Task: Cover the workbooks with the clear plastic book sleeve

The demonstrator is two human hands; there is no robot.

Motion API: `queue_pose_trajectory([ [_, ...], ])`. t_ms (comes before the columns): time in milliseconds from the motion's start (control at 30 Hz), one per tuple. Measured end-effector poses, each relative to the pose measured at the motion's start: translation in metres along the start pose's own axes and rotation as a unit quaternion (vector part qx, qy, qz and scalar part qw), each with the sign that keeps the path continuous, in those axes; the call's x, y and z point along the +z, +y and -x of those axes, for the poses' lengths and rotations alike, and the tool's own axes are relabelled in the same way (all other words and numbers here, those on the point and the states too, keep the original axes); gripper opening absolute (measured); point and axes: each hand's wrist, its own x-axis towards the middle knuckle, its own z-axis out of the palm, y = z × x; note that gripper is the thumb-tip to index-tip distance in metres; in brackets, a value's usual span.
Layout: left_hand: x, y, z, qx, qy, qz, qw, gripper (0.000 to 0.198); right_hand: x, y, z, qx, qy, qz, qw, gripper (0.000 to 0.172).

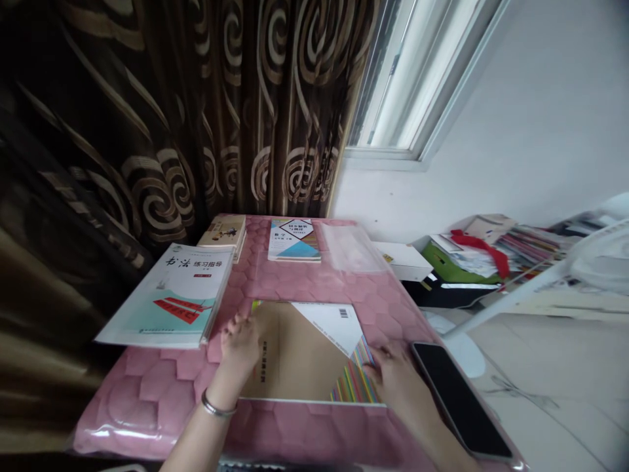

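Observation:
A workbook (304,351) with a brown, white and striped cover lies flat on the pink padded table cover (191,419) in front of me. Beside its left edge rests my left hand (240,344), a silver bangle on the wrist, the fingers loosely bent and slightly apart. My right hand (396,373) is at the opposite edge, with thumb and fingertips on the striped corner. The undersides of both hands are hidden. Close to my right forearm lies a black-screened phone (459,396).
Large calligraphy books (181,295) are stacked at the left, with smaller brown books (225,233) behind. A blue-white book (293,241) and a clear plastic sleeve (352,248) lie at the back. A white fan (521,282) stands right of the table; a patterned curtain (275,111) hangs behind.

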Motion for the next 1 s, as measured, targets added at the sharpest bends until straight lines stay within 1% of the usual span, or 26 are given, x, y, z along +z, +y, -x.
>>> queue_pose_trajectory([
  [33, -0.004, 0.005, -0.007, 0.027, 0.004, 0.009, 1.000, 0.052, -0.006, -0.012, 0.001, -0.015, 0.005, 0.013, 1.000, 0.032],
  [67, -0.006, 0.011, -0.014, 0.064, 0.006, 0.023, 0.998, 0.053, -0.011, -0.026, 0.003, -0.040, -0.003, 0.010, 0.999, 0.032],
  [100, -0.007, 0.015, -0.021, 0.100, 0.004, 0.040, 0.994, 0.053, -0.015, -0.041, 0.005, -0.075, -0.027, -0.007, 0.997, 0.033],
  [167, -0.004, 0.023, -0.035, 0.161, -0.017, 0.074, 0.984, 0.052, -0.017, -0.068, 0.010, -0.155, -0.104, -0.051, 0.981, 0.037],
  [233, 0.005, 0.025, -0.044, 0.192, -0.045, 0.098, 0.975, 0.053, -0.013, -0.089, 0.014, -0.207, -0.163, -0.076, 0.962, 0.039],
  [300, 0.014, 0.024, -0.048, 0.208, -0.053, 0.111, 0.970, 0.054, -0.005, -0.100, 0.015, -0.223, -0.181, -0.087, 0.954, 0.038],
  [400, 0.023, 0.021, -0.050, 0.223, -0.032, 0.118, 0.967, 0.055, 0.008, -0.102, 0.013, -0.216, -0.162, -0.101, 0.957, 0.033],
  [500, 0.026, 0.020, -0.050, 0.228, -0.029, 0.120, 0.966, 0.056, 0.014, -0.096, 0.010, -0.221, -0.148, -0.112, 0.957, 0.032],
  [667, 0.028, 0.017, -0.052, 0.239, -0.008, 0.148, 0.960, 0.055, 0.010, -0.092, 0.007, -0.242, -0.152, -0.124, 0.950, 0.031],
  [833, 0.029, 0.012, -0.054, 0.242, -0.009, 0.209, 0.948, 0.056, 0.010, -0.094, 0.006, -0.260, -0.115, -0.135, 0.949, 0.024],
  [933, 0.027, 0.007, -0.055, 0.235, -0.003, 0.283, 0.930, 0.050, 0.013, -0.095, 0.008, -0.254, -0.083, -0.119, 0.956, 0.025],
  [1000, 0.023, 0.003, -0.056, 0.222, -0.006, 0.376, 0.900, 0.041, 0.014, -0.096, 0.009, -0.231, -0.060, -0.072, 0.968, 0.026],
])
